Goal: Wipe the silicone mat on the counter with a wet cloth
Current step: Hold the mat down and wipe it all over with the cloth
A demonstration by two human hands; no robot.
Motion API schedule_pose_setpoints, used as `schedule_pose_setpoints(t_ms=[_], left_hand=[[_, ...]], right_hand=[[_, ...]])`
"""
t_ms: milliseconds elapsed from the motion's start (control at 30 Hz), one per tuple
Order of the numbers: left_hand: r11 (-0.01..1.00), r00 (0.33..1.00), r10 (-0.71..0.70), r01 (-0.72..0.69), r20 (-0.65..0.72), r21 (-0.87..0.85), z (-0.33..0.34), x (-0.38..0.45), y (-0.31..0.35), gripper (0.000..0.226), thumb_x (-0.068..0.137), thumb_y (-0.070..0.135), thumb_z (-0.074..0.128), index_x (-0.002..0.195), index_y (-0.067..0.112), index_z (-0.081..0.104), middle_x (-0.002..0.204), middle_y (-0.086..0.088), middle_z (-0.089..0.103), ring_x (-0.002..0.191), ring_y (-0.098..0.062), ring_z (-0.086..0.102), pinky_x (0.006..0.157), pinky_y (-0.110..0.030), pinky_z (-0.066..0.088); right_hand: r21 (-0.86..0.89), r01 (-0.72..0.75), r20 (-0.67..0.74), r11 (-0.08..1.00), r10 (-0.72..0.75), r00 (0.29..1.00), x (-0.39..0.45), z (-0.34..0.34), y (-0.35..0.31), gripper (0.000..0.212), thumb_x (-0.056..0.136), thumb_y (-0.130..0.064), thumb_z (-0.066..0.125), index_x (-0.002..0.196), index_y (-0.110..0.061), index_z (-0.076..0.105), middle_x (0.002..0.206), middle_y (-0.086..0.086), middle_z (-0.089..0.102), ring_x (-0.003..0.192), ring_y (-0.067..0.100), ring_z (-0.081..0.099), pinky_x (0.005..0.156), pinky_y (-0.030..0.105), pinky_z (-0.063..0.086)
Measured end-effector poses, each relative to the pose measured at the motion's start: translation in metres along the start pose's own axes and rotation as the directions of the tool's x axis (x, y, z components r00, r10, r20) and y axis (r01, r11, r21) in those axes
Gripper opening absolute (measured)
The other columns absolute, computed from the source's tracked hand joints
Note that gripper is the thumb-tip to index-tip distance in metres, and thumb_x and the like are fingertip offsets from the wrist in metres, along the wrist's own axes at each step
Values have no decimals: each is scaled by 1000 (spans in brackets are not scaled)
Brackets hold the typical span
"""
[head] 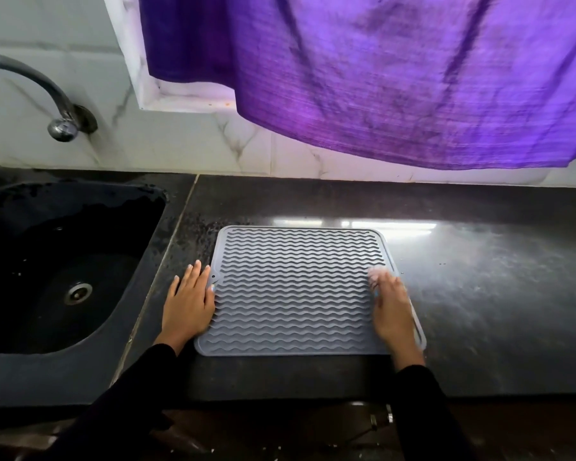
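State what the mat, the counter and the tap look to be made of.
Mat: likely silicone or soft rubber, matte grey, moulded wavy ridges. Counter: apparently polished dark stone, speckled and glossy with window glare. Tap: metal, chrome-like shine with bright highlights.

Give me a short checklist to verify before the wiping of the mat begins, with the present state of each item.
1. Silicone mat lies flat on the counter: ok.
2. Left hand steadies the mat's left edge, fingers straight: ok.
3. Right hand free to take a cloth: cannot tell, it is blurred.
4. Wet cloth within view: not ok, none visible.
5. Tap and sink beside the mat for wetting a cloth: ok.
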State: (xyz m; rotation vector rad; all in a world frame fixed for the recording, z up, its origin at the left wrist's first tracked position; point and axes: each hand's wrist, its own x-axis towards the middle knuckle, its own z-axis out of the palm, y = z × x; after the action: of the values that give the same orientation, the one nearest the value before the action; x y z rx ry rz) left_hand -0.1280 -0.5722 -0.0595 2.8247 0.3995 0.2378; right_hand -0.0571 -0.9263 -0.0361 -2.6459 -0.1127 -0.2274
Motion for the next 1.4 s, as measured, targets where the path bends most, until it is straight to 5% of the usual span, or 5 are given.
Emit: schedule_pose_setpoints(t_ms=[567,700,767,967,1400], left_hand=[[999,999,21,-22,29,35,0,-1,-2,82,79,48,-9,146,11,22,155,-8,17,145,-20,10,117,-40,6],[1000,999,25,-25,30,3,-5,-3,-1,83,78,49,-6,145,11,25,155,-8,19,145,-20,11,117,-41,7],[1000,999,21,-21,32,-11,-6,-3,-1,83,78,50,-5,145,11,25,155,-8,19,145,-20,11,117,-41,7],[1000,999,25,-24,27,-15,-4,-2,-3,82,79,51,-2,144,10,28,154,-10,22,144,-23,14,117,-43,9],[1000,1000,15,-15,8,7,-2,-2,-1,79,81,51,1,143,11,30,154,-10,23,144,-22,16,116,-41,8]], right_hand=[[223,-139,91,965,122,988,20,-7,10,44,90,-2,52,133,-10,53,130,10,57,113,25,58,97,31,44],[717,-416,213,560,392,895,31,-30,9,26,96,-15,51,118,-11,64,80,-4,71,50,-3,57,45,12,46],[800,-450,199,396,534,822,30,-38,10,27,97,-12,47,120,-5,60,85,2,75,67,7,67,60,19,54],[224,-249,-146,942,285,947,-26,-28,-17,45,92,-5,48,136,-15,49,135,13,52,127,31,46,106,40,35],[-199,-82,-9,977,81,997,-46,1,-2,66,85,-5,53,146,-8,29,153,14,26,144,32,16,118,43,12]])
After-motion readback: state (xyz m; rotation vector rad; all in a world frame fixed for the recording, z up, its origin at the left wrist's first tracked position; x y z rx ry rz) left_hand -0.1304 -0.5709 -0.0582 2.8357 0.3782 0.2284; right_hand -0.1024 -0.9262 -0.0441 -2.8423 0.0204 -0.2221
